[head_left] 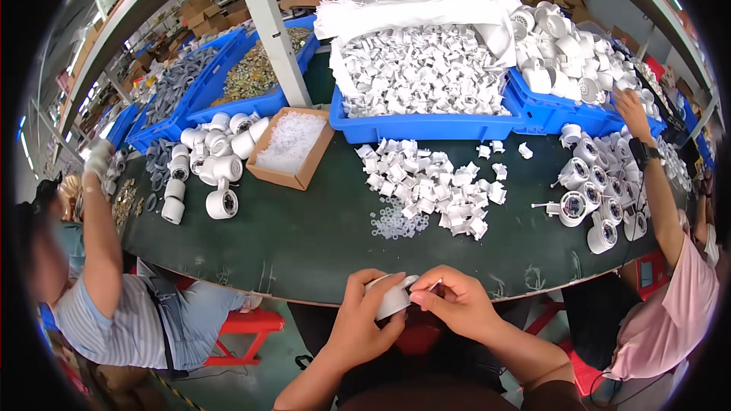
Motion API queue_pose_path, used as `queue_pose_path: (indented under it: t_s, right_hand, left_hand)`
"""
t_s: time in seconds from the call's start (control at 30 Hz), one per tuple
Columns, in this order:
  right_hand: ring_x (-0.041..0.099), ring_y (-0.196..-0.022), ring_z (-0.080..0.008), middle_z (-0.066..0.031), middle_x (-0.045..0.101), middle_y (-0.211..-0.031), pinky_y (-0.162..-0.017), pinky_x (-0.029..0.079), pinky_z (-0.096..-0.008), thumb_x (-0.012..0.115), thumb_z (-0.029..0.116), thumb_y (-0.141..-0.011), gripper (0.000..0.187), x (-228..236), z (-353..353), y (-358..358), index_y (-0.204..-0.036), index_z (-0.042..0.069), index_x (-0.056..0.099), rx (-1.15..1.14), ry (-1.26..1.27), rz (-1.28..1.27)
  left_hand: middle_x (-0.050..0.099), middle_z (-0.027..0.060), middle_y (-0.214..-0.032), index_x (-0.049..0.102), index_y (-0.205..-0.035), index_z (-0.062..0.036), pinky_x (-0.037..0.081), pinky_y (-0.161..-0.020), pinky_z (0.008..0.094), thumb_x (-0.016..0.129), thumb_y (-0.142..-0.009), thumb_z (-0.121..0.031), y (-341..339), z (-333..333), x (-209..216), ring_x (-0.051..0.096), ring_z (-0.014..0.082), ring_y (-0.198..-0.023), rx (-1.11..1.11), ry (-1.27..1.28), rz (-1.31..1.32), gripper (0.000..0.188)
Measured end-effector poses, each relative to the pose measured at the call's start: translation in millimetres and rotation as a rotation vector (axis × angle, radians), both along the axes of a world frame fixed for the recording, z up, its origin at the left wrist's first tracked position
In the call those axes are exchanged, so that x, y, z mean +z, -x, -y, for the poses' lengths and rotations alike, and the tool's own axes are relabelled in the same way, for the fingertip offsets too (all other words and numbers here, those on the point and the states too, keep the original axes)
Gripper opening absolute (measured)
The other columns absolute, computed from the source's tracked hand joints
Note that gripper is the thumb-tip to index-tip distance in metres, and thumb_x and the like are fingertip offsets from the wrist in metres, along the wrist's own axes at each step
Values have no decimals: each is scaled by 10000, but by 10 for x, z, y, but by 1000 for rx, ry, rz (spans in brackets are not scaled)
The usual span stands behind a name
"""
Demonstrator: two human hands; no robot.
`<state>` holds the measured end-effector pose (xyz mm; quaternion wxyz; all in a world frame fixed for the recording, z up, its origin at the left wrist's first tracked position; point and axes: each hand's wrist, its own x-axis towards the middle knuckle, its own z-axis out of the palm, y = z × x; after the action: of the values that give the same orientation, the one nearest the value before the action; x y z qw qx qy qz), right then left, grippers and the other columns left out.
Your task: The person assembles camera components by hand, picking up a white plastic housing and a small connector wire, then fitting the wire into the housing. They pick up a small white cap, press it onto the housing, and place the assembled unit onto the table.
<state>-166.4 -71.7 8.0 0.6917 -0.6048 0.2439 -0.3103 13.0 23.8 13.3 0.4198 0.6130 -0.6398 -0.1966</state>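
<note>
- Your left hand (pixel 362 323) has its grip curled around 1 white, rounded plastic housing (pixel 392 300), held up at the near edge of the dark green surface (pixel 304 247).
- Your right hand (pixel 462 308) has a narrow grip, thumb and finger pinched beside the housing's right end — whatever sits between them is too small to tell.
- The step in hand looks like fine work at that end; the next move calls for a steady left hold and a precise right pinch.
- Counted: 1 housing in hand, 1 open brown cardboard box (pixel 278 176), at least 4 blue plastic bins (pixel 426 129).
- Too crowded to count: small white plastic clips (pixel 426 183), translucent rings (pixel 396 222), white cylindrical assemblies (pixel 601 236).
</note>
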Motion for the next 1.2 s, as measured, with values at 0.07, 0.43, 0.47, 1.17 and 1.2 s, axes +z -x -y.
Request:
queue_pose_path:
  t_s: [0.07,0.43,0.47,1.17,1.2]
  right_hand:
    - [621,-849,-68,-27,679,-1013,-735,511,-236,703,66,-958,134,55,8,-37,-1082,28,666,-5,-57,21]
    - [684,-853,-178,-94,708,-1002,-761,548,-289,707,21,-925,131,199,-67,-97,-1054,14,685,-44,478,-85]
    - [684,-851,-167,-93,708,-994,-757,548,-285,707,15,-924,131,178,-100,-115,-1053,9,684,-83,466,-79]
    - [620,-877,-90,-48,658,-989,-786,516,-250,659,-98,-917,136,24,-158,-270,-1024,-14,668,-216,303,-83]
    - [619,-837,-88,-43,668,-947,-744,513,-247,671,-64,-918,105,-9,-165,-292,-1006,-7,670,-225,256,-69]
  left_hand:
    - [480,208,-1277,544,-1332,-74,519,-913,430,754,-799,-84,5,5,72,586,378,-1083,-3,27,38,573]
    - [616,124,-1098,653,-1109,-56,520,-810,420,751,-770,-119,120,-13,-5,599,341,-969,173,131,149,359]
    - [613,119,-1103,668,-1075,-56,523,-802,420,756,-763,-124,117,-19,-15,600,339,-953,197,123,186,331]
    - [653,161,-1031,643,-971,9,521,-787,365,601,-854,-2,145,84,-65,642,292,-898,339,167,-59,125]
    - [652,162,-1030,641,-973,11,519,-792,365,601,-859,-5,144,82,-76,641,293,-902,315,171,-81,122]
